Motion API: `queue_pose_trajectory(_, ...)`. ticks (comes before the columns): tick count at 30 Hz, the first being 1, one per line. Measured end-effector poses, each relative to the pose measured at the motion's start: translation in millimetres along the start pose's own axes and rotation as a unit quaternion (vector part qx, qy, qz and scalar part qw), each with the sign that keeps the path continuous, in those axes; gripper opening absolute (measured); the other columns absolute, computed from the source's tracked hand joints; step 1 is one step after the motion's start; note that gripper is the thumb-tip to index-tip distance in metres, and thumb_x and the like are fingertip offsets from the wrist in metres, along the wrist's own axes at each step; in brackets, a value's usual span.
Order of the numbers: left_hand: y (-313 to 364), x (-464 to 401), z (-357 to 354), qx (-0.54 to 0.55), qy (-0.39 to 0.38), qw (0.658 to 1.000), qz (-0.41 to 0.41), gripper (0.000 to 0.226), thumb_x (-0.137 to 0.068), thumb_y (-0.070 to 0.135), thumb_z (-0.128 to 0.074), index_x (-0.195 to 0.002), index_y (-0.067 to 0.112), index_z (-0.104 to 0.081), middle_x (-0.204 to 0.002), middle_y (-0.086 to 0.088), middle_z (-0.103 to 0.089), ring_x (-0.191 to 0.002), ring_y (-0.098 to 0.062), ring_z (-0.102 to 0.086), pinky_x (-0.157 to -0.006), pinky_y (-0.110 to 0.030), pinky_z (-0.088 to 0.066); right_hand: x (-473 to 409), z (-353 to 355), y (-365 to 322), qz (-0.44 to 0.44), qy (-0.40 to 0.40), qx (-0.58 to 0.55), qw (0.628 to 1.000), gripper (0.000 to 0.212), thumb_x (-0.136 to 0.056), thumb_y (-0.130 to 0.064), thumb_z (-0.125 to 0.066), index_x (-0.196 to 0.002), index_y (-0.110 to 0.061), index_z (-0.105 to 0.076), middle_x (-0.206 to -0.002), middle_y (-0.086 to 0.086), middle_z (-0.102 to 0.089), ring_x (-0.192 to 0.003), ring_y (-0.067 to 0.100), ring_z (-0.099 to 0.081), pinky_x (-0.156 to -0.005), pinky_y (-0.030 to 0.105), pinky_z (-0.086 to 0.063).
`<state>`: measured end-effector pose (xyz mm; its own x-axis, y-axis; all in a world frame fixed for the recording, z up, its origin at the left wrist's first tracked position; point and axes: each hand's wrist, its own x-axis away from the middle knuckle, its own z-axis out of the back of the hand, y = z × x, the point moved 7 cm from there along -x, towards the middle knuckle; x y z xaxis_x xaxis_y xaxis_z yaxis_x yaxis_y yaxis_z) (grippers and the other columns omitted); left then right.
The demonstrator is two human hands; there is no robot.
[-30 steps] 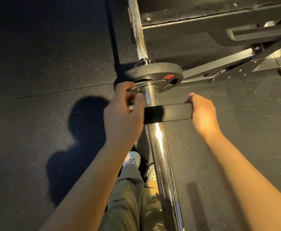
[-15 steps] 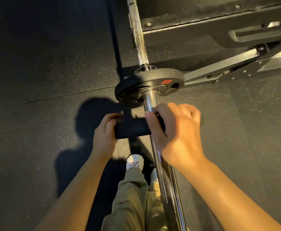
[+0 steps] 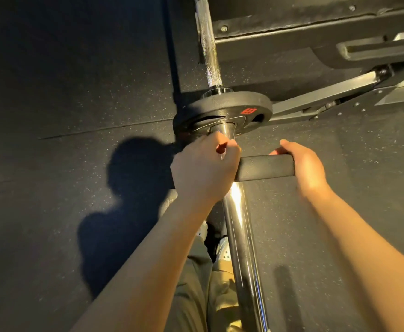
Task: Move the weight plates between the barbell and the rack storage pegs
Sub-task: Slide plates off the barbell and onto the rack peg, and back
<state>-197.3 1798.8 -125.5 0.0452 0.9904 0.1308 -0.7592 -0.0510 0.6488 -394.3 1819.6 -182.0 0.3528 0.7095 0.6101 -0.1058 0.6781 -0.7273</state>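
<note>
Here, a small black plate (image 3: pixel 263 168) sits edge-on across the chrome sleeve (image 3: pixel 240 236) of the barbell, part way along it and just short of the bigger plate (image 3: pixel 222 109) already seated against the collar. Both hands hold the small plate by its rim, one each side of the sleeve, probably so it stays square and slides without binding.

Left hand (image 3: pixel 203 168): fingers curled over the plate's left edge, right next to the sleeve; a small red thing (image 3: pixel 221 147) shows between the fingers, can't tell what it is. Right hand (image 3: pixel 302 164): wraps the plate's right end, thumb on top, fingers hidden behind it.

Bigger plate has a red label (image 3: pixel 248 111) and lies tilted toward the camera because the view runs down the bar. Beyond it the thin knurled shaft (image 3: pixel 208 56) runs up to the rack frame (image 3: pixel 315 27); a grey strut (image 3: pixel 320 92) angles off to the right. No storage pegs in view.

Below: dark speckled rubber floor (image 3: pixel 64 92), the person's shadow, olive trousers and light shoes under the bar.

Judgement: loading step, the small plate likely needs pushing up flush against the bigger one.
</note>
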Motion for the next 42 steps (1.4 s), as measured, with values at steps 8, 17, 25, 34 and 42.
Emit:
queue_pose_trajectory(8,-46,10,-4,0.224,-0.067,0.970,0.064,0.033,-0.085,0.031,-0.037,-0.086,0.012,-0.064,-0.072,0.000,-0.062,-0.069,-0.005,-0.058,-0.066,-0.016,-0.045,37,-7,-18,0.154,0.103,0.065,0.981,0.042,-0.079,-0.038,-0.043,-0.067,-0.001,-0.060,-0.066,0.002,-0.056,-0.075,0.016,-0.050,-0.075,0.036,-0.040)
queue_pose_trajectory(17,5,25,-3,0.088,-0.069,0.994,-0.015,0.022,-0.094,0.030,-0.041,-0.087,0.025,-0.062,-0.084,0.011,-0.062,-0.079,0.001,-0.054,-0.088,-0.021,-0.038,90,-32,-34,0.332,0.152,0.288,0.885,0.045,-0.099,-0.039,-0.018,-0.073,-0.019,-0.049,-0.075,-0.006,-0.045,-0.081,0.015,-0.042,-0.093,0.041,-0.031)
queue_pose_trajectory(25,-40,35,2,0.175,0.080,0.980,0.052,0.039,-0.084,0.036,-0.033,-0.105,0.023,-0.064,-0.095,0.014,-0.062,-0.094,-0.003,-0.059,-0.090,-0.041,-0.049,75,-21,-46,0.401,0.067,0.278,0.870,0.032,-0.098,-0.044,-0.022,-0.074,-0.032,-0.039,-0.072,-0.016,-0.041,-0.075,0.009,-0.041,-0.077,0.032,-0.029)
queue_pose_trajectory(34,-102,45,-8,0.230,0.018,0.941,0.247,0.020,-0.097,0.023,-0.039,-0.103,0.025,-0.058,-0.112,-0.003,-0.057,-0.106,-0.017,-0.055,-0.092,-0.024,-0.041,41,12,7,0.109,-0.028,0.107,0.988,0.044,-0.102,-0.039,-0.029,-0.097,-0.016,-0.066,-0.095,-0.003,-0.060,-0.088,0.010,-0.053,-0.075,0.023,-0.036)
queue_pose_trajectory(42,11,46,4,0.045,0.134,0.990,-0.004,0.025,-0.089,0.027,-0.038,-0.083,0.029,-0.063,-0.079,0.017,-0.055,-0.077,-0.006,-0.054,-0.089,-0.051,-0.047,52,5,5,0.163,0.004,0.149,0.975,0.039,-0.102,-0.031,-0.023,-0.087,-0.017,-0.057,-0.083,-0.010,-0.051,-0.094,0.018,-0.049,-0.081,0.030,-0.032)
